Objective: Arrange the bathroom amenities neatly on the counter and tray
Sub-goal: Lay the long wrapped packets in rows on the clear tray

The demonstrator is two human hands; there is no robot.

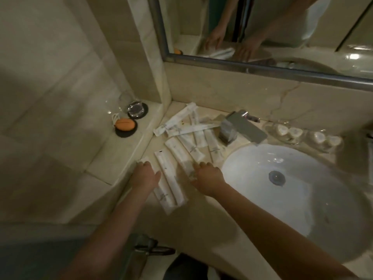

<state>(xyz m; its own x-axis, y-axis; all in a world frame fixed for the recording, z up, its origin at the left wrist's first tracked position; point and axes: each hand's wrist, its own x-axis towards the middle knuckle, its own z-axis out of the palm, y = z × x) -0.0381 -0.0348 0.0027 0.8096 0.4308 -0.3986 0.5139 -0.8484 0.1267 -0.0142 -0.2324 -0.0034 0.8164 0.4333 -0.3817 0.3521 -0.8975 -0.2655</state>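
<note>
Several long white amenity packets (187, 128) lie scattered on the beige marble counter (201, 225) left of the sink. Two packets (171, 186) lie side by side between my hands. My left hand (144, 175) rests flat on the counter with its fingertips on a small white packet (143, 159) at the counter's left edge. My right hand (207, 176) presses with straight fingers on the lower end of another packet (182, 156). A clear tray (302, 136) with small white bottles stands right of the faucet.
A white basin (292, 188) fills the right side, with a chrome faucet (240, 128) behind it. On the left ledge stand a glass on a black coaster (137, 110) and an orange item on another coaster (125, 126). A mirror (262, 27) hangs above.
</note>
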